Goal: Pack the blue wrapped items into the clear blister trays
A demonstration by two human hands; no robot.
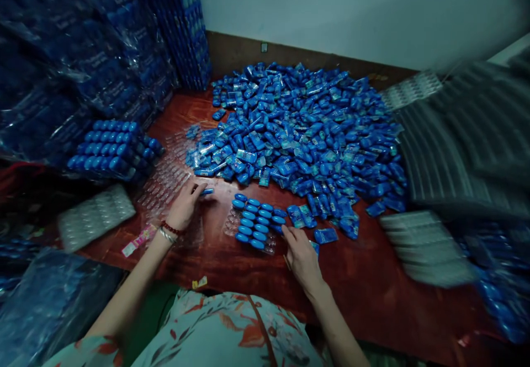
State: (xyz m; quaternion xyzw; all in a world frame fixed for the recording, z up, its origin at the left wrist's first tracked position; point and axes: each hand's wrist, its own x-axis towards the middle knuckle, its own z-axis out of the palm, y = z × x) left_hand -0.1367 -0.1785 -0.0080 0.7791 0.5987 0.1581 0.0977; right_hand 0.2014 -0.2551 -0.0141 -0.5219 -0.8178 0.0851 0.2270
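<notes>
The left hand [184, 204] pinches one blue case [207, 191], the right hand [302, 256] (grip open) touches the half-full tray [254, 226], so a bump could spill cases.

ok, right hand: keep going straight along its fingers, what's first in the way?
The right hand points up and left, fingertips at the clear tray half filled with blue cases. It would likely meet those cases first; the big loose pile lies beyond. Depth is uncertain.

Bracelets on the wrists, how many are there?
2, both on the left wrist: a red beaded bracelet nearer the left hand, a pale bracelet just behind. The right wrist shows none.
</notes>
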